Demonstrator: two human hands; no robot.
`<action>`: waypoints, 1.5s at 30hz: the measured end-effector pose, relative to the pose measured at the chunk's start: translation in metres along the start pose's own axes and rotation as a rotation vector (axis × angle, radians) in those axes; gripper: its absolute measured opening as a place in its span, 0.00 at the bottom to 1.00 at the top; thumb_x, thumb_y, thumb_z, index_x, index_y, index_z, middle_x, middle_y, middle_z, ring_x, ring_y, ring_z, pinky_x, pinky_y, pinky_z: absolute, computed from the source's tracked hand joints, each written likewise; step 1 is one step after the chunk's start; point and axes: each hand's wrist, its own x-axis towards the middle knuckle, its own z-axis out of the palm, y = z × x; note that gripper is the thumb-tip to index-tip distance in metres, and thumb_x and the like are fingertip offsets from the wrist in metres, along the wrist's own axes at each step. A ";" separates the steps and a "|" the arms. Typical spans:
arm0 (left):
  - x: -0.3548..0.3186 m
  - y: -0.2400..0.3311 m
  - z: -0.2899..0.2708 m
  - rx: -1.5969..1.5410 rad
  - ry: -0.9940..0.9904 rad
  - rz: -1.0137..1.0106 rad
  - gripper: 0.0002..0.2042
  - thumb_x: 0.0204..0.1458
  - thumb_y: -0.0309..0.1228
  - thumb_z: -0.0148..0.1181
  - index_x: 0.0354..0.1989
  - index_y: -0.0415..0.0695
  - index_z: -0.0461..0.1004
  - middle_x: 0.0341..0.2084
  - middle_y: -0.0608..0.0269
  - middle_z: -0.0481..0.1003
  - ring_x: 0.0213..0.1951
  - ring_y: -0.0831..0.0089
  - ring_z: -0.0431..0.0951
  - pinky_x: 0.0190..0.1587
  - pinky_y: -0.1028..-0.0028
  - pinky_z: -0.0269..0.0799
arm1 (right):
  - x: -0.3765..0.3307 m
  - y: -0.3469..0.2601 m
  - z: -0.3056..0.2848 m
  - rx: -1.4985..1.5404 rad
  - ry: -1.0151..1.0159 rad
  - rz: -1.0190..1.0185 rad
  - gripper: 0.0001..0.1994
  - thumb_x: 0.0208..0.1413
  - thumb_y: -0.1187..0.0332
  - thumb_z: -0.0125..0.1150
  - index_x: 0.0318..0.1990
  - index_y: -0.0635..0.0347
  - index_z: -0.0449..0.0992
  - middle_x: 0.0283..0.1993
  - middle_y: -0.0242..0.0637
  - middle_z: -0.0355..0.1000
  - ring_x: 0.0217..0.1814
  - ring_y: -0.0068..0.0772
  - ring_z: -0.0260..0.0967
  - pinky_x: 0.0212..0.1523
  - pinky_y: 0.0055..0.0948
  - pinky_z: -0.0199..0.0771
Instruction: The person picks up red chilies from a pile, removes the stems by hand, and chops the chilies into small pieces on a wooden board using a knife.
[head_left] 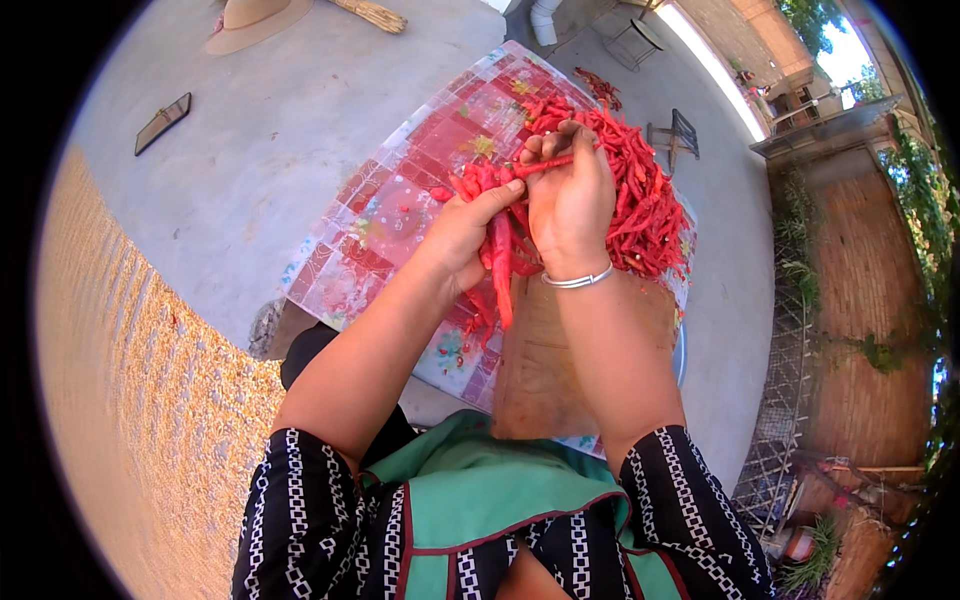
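Observation:
My left hand [462, 238] is closed round a bunch of red chili peppers [501, 265], their tips hanging below the fingers. Beside it, my right hand [572, 205], with a silver bangle at the wrist, has its fingers curled round a single red chili pepper [548, 163]. That pepper's left end lies close to my left thumb. Both hands are above a low table with a red and white patterned cover [390, 190]. Just beyond my right hand, a large heap of red chili peppers [640, 195] covers the table's right side. Under my forearms lies a wooden board [545, 370].
Yellow grain [170, 400] is spread over the ground at left. A dark-framed flat object [163, 122], a hat [255, 22] and a straw broom [372, 14] lie on the concrete. Past the table are a folding stool [680, 140], a round stool [632, 45] and some chilies [600, 88] on the floor.

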 end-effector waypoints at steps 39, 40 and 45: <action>-0.017 0.094 -0.035 0.361 0.301 0.441 0.09 0.51 0.23 0.62 0.39 0.36 0.72 0.29 0.60 0.75 0.31 0.73 0.76 0.35 0.72 0.74 | 0.015 0.048 -0.037 -1.825 -0.663 -0.030 0.12 0.52 0.64 0.61 0.35 0.66 0.75 0.32 0.55 0.74 0.39 0.57 0.73 0.41 0.49 0.72; -0.016 0.089 -0.034 0.384 0.304 0.412 0.09 0.51 0.23 0.62 0.39 0.36 0.72 0.28 0.61 0.75 0.31 0.73 0.76 0.35 0.72 0.74 | 0.019 0.037 -0.031 -1.738 -0.615 0.019 0.12 0.52 0.63 0.61 0.35 0.66 0.75 0.32 0.55 0.74 0.39 0.57 0.73 0.41 0.49 0.71; -0.001 0.059 -0.026 0.434 0.227 0.362 0.10 0.52 0.29 0.66 0.40 0.39 0.75 0.34 0.65 0.75 0.38 0.76 0.75 0.41 0.74 0.72 | 0.016 0.013 0.002 -1.416 -0.528 -0.079 0.12 0.54 0.65 0.59 0.35 0.67 0.74 0.33 0.56 0.73 0.39 0.59 0.72 0.41 0.49 0.70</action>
